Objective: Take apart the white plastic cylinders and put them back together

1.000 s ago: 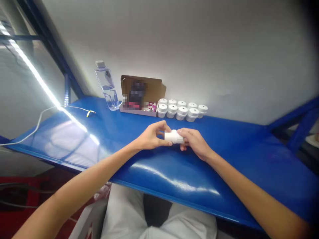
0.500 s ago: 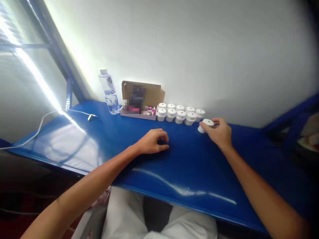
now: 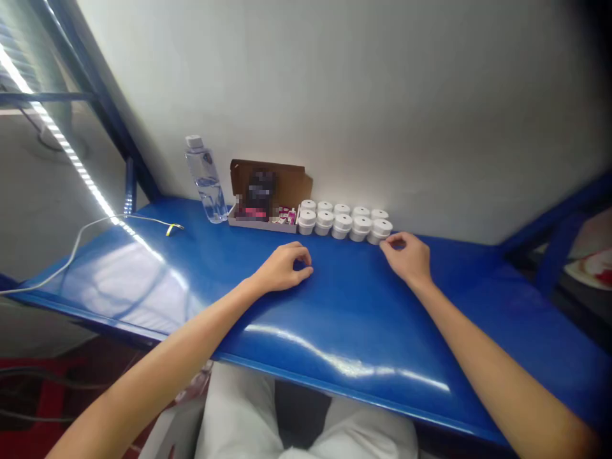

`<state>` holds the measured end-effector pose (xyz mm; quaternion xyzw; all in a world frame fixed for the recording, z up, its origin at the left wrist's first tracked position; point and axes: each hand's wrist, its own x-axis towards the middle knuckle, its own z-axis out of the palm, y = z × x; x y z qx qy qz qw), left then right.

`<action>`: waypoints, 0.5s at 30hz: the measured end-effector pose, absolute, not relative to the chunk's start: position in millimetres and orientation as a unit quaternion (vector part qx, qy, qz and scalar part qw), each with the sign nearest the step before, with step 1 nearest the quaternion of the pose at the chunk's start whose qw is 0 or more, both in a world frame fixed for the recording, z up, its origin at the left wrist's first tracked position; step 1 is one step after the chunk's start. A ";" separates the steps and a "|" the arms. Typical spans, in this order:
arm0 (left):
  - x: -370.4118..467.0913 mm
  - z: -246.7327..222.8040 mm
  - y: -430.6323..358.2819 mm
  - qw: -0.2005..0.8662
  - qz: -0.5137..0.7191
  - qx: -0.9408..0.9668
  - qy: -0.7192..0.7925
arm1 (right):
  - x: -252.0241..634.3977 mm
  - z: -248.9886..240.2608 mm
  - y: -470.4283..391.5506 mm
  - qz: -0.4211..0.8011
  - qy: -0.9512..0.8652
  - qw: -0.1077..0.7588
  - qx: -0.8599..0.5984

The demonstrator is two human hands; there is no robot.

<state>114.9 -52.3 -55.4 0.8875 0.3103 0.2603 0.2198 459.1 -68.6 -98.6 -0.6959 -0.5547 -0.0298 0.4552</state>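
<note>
Two rows of several white round pieces (image 3: 342, 224) stand side by side near the wall, each with a small dark hole on top. At the right end of the front row is a white piece (image 3: 381, 228), and my right hand (image 3: 406, 255) is beside it, fingers curved and apart, holding nothing. My left hand (image 3: 287, 266) rests on the blue table (image 3: 344, 306) left of centre, empty, with its fingers curled and a gap between thumb and fingertips.
An open cardboard box (image 3: 291, 178) with small pink and white items stands left of the white pieces. Beyond it is a clear water bottle (image 3: 206, 182). A white cable (image 3: 79, 239) crosses the table's left end. Blue frame posts rise at both sides.
The white piece that my right hand held has moved left and back to the front row's end. My right hand has let go of it.
</note>
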 end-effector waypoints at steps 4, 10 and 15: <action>104.9 -61.6 -38.0 0.127 0.260 0.870 0.400 | 445.8 -93.8 -73.2 0.007 -0.648 0.385 -0.657; 106.5 -65.0 -41.5 0.090 0.202 0.901 0.373 | 424.1 -89.5 -79.0 0.023 -0.765 0.339 -0.547; 109.2 -68.3 -44.2 0.080 0.171 0.915 0.356 | 414.6 -87.3 -84.3 0.019 -0.785 0.303 -0.540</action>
